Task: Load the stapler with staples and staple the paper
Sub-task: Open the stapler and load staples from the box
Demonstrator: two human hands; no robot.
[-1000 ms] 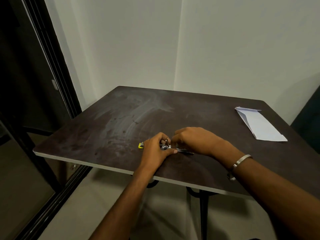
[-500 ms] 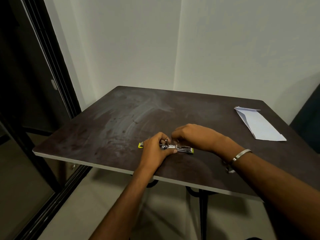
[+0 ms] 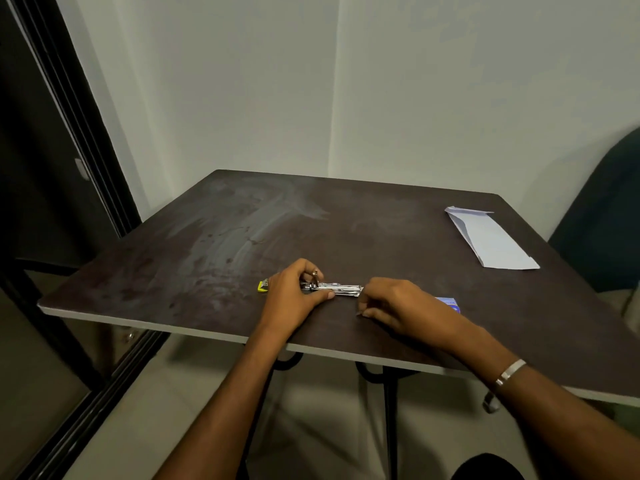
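Observation:
A small stapler (image 3: 337,289) lies opened out flat near the table's front edge. Its shiny metal magazine points right and its yellow end (image 3: 263,286) sticks out to the left. My left hand (image 3: 294,297) grips the stapler's middle, thumb on the near side and fingers over the top. Just right of the magazine's tip, my right hand (image 3: 398,306) rests on the table with its fingers curled. I cannot make out whether it pinches anything. A blue staple box (image 3: 450,303) peeks out behind that hand. The folded white paper (image 3: 488,242) lies at the far right.
The dark brown table (image 3: 242,237) stands in a corner between white walls. A dark door frame (image 3: 79,140) runs along the left. A dark chair back (image 3: 606,216) rises beyond the table's right edge.
My right hand has drawn away from the stapler to the right and toward me, uncovering the full magazine and the blue box. My left hand keeps its grip on the stapler.

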